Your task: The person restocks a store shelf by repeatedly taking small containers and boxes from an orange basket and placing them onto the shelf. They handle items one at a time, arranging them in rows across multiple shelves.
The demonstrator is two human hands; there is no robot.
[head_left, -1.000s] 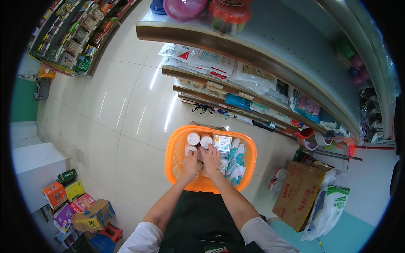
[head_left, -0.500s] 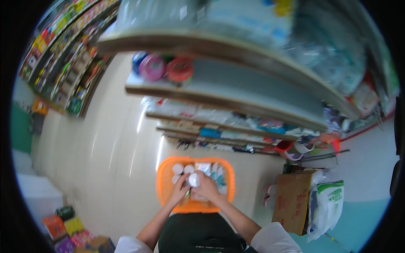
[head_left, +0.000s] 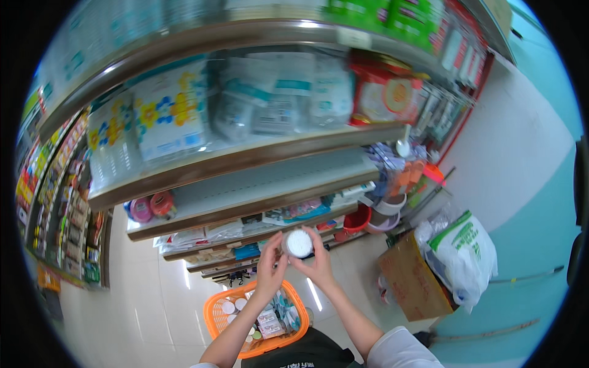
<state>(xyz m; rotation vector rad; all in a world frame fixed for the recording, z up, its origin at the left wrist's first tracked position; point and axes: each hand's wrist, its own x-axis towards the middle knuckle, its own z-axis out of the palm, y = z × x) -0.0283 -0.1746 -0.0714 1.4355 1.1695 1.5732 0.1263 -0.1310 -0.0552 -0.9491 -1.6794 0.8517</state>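
The white-topped container (head_left: 299, 243) has risen from the orange basket (head_left: 210, 316); left hand (head_left: 269, 264) and right hand (head_left: 318, 264) grip it between their fingers, before the shelves (head_left: 257, 178). The left forearm (head_left: 238, 329) partly hides the basket; a cardboard box (head_left: 406, 279) stands rightward.

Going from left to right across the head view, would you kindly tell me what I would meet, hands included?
Pink round plastic container → left hand → round white-topped container → right hand → red plastic tub → brown cardboard box.
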